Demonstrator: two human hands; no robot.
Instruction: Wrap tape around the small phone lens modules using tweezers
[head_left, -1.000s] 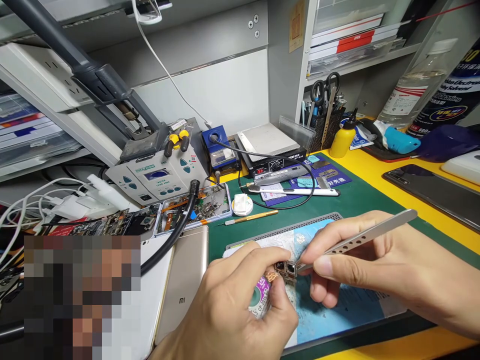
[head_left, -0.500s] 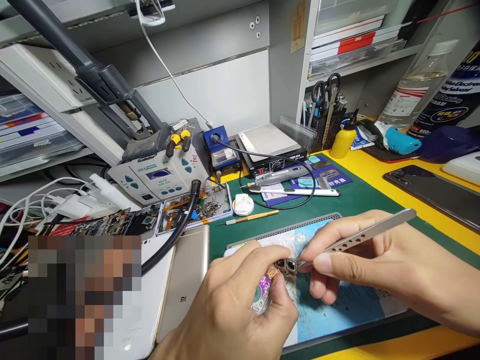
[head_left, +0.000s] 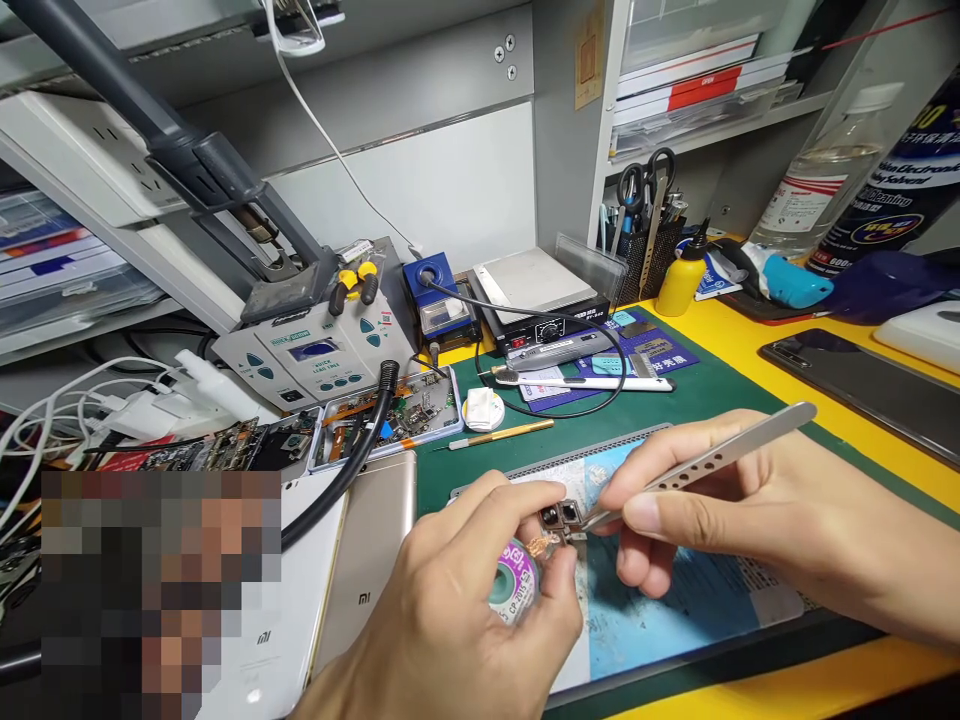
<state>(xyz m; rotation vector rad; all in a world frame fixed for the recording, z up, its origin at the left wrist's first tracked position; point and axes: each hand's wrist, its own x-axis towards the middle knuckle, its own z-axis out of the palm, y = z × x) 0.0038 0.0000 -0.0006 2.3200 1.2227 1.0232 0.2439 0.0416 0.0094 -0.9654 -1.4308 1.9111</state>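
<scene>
Between the thumb and index finger of my left hand (head_left: 480,590) is a small camera module (head_left: 561,514) with two dark lenses. My right hand (head_left: 697,510) pinches metal tweezers (head_left: 731,447), whose tips touch or nearly touch the module's right side. Below my left fingers lies a round spool (head_left: 516,582) with a purple and white label, and copper braid (head_left: 541,544) shows beside the module. Under both hands is a blue and white work mat (head_left: 637,620).
Two phones, one gold (head_left: 375,540) and one white (head_left: 289,590), lie at left. Behind stand a hot-air station (head_left: 322,355), a heating plate (head_left: 536,285) and a yellow bottle (head_left: 681,283). A dark phone (head_left: 862,385) rests at right.
The camera module has tilted, and its lenses now face up more. Both hands and the tweezers sit slightly further left in the picture. More of the spool shows.
</scene>
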